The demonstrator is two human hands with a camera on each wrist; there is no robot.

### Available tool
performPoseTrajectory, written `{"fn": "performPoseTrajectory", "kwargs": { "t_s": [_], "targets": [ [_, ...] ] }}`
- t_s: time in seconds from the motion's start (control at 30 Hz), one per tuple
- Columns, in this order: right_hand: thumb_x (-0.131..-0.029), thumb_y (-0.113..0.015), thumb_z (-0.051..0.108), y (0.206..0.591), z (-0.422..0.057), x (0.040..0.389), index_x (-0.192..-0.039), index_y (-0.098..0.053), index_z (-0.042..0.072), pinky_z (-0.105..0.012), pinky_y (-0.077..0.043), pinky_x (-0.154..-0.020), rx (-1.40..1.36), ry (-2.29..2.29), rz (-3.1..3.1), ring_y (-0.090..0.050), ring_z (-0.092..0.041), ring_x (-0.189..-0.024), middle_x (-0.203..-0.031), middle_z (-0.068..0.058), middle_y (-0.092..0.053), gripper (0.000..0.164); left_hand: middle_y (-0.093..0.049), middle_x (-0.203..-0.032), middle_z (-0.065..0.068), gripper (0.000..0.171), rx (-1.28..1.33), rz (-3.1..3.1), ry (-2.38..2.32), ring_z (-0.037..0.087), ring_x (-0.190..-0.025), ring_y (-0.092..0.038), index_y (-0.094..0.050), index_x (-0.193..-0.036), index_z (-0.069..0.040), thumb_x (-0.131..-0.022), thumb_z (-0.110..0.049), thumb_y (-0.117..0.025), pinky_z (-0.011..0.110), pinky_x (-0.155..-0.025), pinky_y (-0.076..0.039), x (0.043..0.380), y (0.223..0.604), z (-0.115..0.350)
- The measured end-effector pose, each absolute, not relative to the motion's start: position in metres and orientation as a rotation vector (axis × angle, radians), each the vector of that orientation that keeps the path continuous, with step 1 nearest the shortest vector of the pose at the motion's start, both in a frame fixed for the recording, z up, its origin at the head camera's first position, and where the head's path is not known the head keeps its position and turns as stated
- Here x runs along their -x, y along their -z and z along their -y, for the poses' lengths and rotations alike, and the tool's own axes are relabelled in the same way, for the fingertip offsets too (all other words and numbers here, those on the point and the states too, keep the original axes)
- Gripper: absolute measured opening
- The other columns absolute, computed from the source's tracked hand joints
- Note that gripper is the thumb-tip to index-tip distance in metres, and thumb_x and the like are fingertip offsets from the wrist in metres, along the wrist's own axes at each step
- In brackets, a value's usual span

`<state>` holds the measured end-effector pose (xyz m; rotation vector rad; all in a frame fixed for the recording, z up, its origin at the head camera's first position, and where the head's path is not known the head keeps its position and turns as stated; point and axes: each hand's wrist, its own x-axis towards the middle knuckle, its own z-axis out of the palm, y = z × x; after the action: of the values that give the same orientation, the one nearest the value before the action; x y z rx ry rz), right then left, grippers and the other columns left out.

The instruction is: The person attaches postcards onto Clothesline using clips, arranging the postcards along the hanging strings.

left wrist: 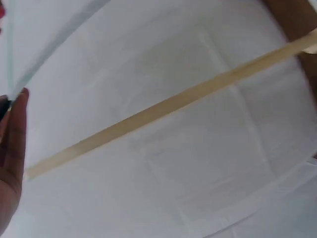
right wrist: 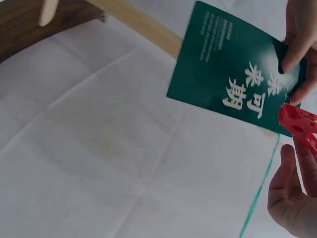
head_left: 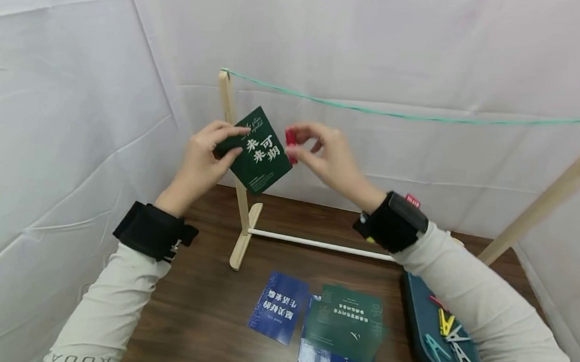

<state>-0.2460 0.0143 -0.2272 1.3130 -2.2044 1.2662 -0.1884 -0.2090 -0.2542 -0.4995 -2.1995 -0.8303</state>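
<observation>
My left hand [head_left: 199, 156] pinches a dark green card [head_left: 257, 168] with white lettering between thumb and fingers. The card is tilted onto one corner, in front of the left post and below the cord [head_left: 374, 111]. From the right, my right hand [head_left: 334, 153] pinches a red clothespin [head_left: 291, 139] close to the card's right corner. In the right wrist view the clothespin [right wrist: 296, 121] overlaps the card's [right wrist: 213, 64] edge; I cannot tell whether it grips it. The left wrist view catches only part of my left hand [left wrist: 14, 144].
A wooden post [head_left: 242, 206] and another post [head_left: 543, 202] carry the cord, with a white rod [head_left: 316, 244] low between them. Blue cards [head_left: 278, 307] and green cards [head_left: 346, 328] lie on the brown table. A dark blue tray [head_left: 413, 316] holds several clothespins, partly behind my right arm.
</observation>
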Motion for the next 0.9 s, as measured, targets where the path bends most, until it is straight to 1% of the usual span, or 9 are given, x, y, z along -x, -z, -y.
{"fn": "performPoseTrajectory", "kwargs": {
  "t_s": [0.03,0.13,0.27,0.37,0.4,0.5,0.6,0.7,0.9],
  "targets": [
    [-0.086,-0.067,0.006,0.218,-0.010,0.249,-0.115,-0.060,-0.006,-0.023,-0.044,-0.066,-1.301,-1.278,2.198,-0.061,-0.022,-0.085,-0.094,-0.017,-0.069,0.032,-0.062,-0.109,0.020,0.029,0.476,2.191,0.867,0.024,-0.086,-0.058,-0.065,-0.115,0.002,-0.086,0.003,-0.064,0.016,-0.057,-0.038,0.189,0.249,0.209],
    [-0.090,-0.064,0.008,0.192,0.003,0.254,-0.111,-0.057,-0.005,-0.020,-0.040,-0.061,-1.280,-1.291,2.203,-0.059,-0.019,-0.082,-0.090,-0.015,-0.066,0.026,-0.061,-0.113,0.017,0.028,0.392,2.188,0.973,0.021,-0.098,-0.058,-0.066,-0.115,-0.001,-0.088,0.004,-0.061,0.013,-0.067,-0.043,0.192,0.238,0.206],
    [-0.094,-0.057,0.009,0.161,0.022,0.262,-0.111,-0.052,-0.005,-0.018,-0.042,-0.072,-1.260,-1.298,2.173,-0.056,-0.020,-0.088,-0.094,-0.015,-0.061,0.022,-0.060,-0.115,0.015,0.027,0.337,2.186,1.051,0.022,-0.108,-0.056,-0.066,-0.113,-0.001,-0.088,0.007,-0.057,0.027,-0.083,-0.046,0.203,0.229,0.202],
    [-0.095,-0.055,0.008,0.146,0.035,0.271,-0.110,-0.053,-0.005,-0.016,-0.040,-0.083,-1.179,-1.356,2.119,-0.055,-0.019,-0.091,-0.097,-0.015,-0.060,0.020,-0.059,-0.116,0.016,0.027,0.332,2.184,1.101,0.023,-0.110,-0.054,-0.066,-0.111,0.001,-0.088,0.008,-0.054,0.026,-0.086,-0.043,0.208,0.221,0.199],
    [-0.095,-0.055,0.009,0.143,0.039,0.274,-0.109,-0.054,-0.004,-0.016,-0.041,-0.080,-1.137,-1.396,2.094,-0.055,-0.017,-0.090,-0.096,-0.014,-0.061,0.019,-0.059,-0.117,0.016,0.027,0.327,2.183,1.128,0.023,-0.110,-0.054,-0.066,-0.111,0.000,-0.088,0.008,-0.054,0.024,-0.086,-0.043,0.210,0.219,0.199],
    [-0.093,-0.057,0.007,0.142,0.052,0.287,-0.099,-0.059,-0.002,-0.016,-0.042,-0.077,-1.020,-1.564,1.980,-0.056,-0.009,-0.082,-0.091,-0.012,-0.064,0.011,-0.059,-0.119,0.016,0.027,0.327,2.186,1.192,0.021,-0.112,-0.052,-0.065,-0.113,0.002,-0.088,0.008,-0.055,0.021,-0.088,-0.042,0.216,0.217,0.201],
    [-0.091,-0.059,0.005,0.145,0.062,0.297,-0.091,-0.060,-0.001,-0.016,-0.042,-0.078,-0.945,-1.695,1.893,-0.055,-0.004,-0.075,-0.088,-0.014,-0.066,0.006,-0.058,-0.121,0.014,0.027,0.311,2.188,1.238,0.019,-0.115,-0.050,-0.064,-0.113,0.001,-0.089,0.009,-0.055,0.024,-0.093,-0.044,0.223,0.220,0.205],
    [-0.091,-0.060,0.004,0.147,0.067,0.302,-0.089,-0.060,-0.001,-0.016,-0.042,-0.082,-0.905,-1.783,1.901,-0.056,-0.004,-0.073,-0.086,-0.013,-0.067,0.005,-0.058,-0.122,0.013,0.028,0.281,2.192,1.268,0.018,-0.116,-0.050,-0.065,-0.114,0.000,-0.090,0.009,-0.054,0.026,-0.094,-0.045,0.226,0.222,0.205],
    [-0.092,-0.057,0.003,0.155,0.071,0.301,-0.087,-0.058,0.001,-0.018,-0.043,-0.077,-0.858,-1.891,1.978,-0.055,-0.008,-0.073,-0.075,0.001,-0.060,0.006,-0.059,-0.120,0.014,0.027,0.269,2.177,1.284,0.017,-0.113,-0.052,-0.066,-0.113,0.001,-0.089,0.009,-0.054,0.024,-0.091,-0.047,0.230,0.224,0.208]
  ]
}}
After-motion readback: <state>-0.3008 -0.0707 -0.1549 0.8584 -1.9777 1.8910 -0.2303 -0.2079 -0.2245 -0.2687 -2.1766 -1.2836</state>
